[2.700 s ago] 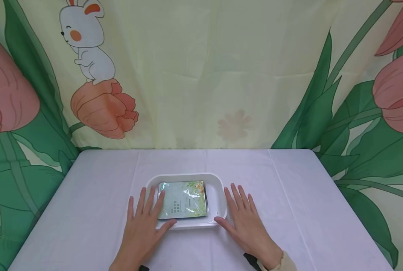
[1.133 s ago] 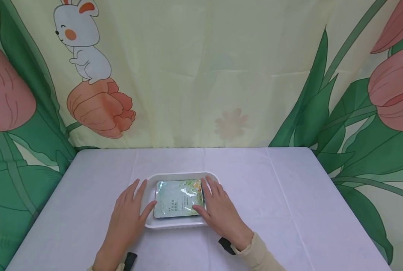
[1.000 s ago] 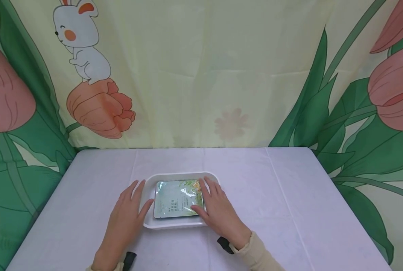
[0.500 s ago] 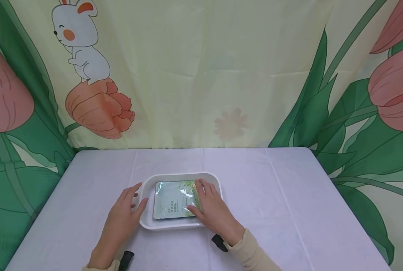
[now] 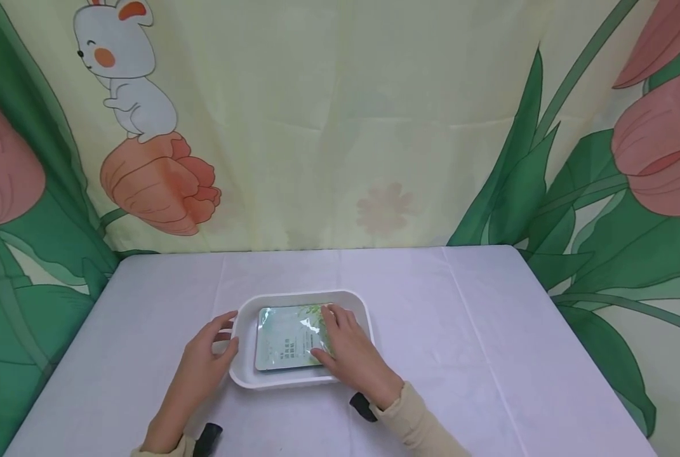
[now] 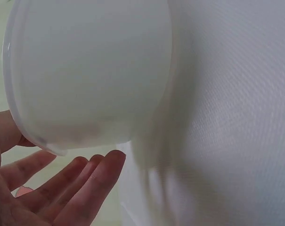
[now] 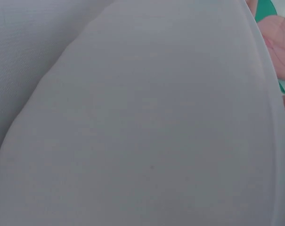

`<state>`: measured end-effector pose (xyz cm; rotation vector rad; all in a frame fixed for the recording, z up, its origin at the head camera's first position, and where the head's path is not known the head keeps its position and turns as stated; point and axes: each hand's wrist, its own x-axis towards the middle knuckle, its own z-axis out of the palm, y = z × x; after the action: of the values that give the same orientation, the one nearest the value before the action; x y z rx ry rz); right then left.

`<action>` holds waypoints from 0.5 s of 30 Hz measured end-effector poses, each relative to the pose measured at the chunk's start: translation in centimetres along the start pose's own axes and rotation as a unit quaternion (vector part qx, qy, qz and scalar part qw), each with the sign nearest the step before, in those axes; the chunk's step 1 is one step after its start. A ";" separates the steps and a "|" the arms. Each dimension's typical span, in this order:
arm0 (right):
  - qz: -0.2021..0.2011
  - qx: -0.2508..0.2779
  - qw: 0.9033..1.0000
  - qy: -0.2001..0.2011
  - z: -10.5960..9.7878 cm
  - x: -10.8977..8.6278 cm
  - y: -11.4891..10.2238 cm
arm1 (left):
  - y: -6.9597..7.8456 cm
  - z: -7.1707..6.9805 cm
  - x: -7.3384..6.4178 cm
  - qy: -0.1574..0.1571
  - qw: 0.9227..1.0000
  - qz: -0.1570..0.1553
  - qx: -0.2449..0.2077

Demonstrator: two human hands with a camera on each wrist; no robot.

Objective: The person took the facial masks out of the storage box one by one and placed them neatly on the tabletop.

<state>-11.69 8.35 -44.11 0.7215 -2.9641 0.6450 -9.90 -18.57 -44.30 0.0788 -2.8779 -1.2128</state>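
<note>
A white tray (image 5: 242,374) rests on the table with a shiny pale-green sachet (image 5: 285,336), printed with leaves, lying flat in it. At the tray's left side my left hand (image 5: 199,362) holds the rim, the thumb over the edge and the fingers bent outside it. Its loosely bent fingers (image 6: 85,188) show below the tray wall in the left wrist view. My right hand (image 5: 357,362) lies over the sachet's right end, thumb above the printed face and fingers near the top edge; firm contact cannot be made out. The right wrist view is mostly filled by the tray's outer wall (image 7: 147,117).
A white cloth (image 5: 460,368) covers the table. Behind it hangs a pale curtain (image 5: 317,127) printed with a rabbit and tulips. Black wrist mounts (image 5: 207,439) sit below both hands.
From flat and spread beside the tray, my right hand has moved left over the sachet's right end. My left hand has drawn back left to the rim, its fingers bending. The view shifts slightly.
</note>
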 end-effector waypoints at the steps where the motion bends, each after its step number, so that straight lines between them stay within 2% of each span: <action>1: -0.003 -0.005 1.000 0.002 0.0 0.0 0.0 | -0.1 0.0 0.0 0.000 1.000 0.001 -0.001; 8: -0.006 -0.025 1.000 0.001 0.1 0.1 0.0 | -1.0 0.1 0.0 0.006 0.999 0.008 -0.037; 15: -0.006 -0.032 0.999 0.002 0.1 0.3 0.1 | -1.1 -0.1 0.4 -0.025 0.996 -0.033 -0.080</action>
<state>-11.95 8.26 -44.23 0.7314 -2.9593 0.5471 -10.22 -19.46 -45.01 0.1427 -2.8276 -1.4729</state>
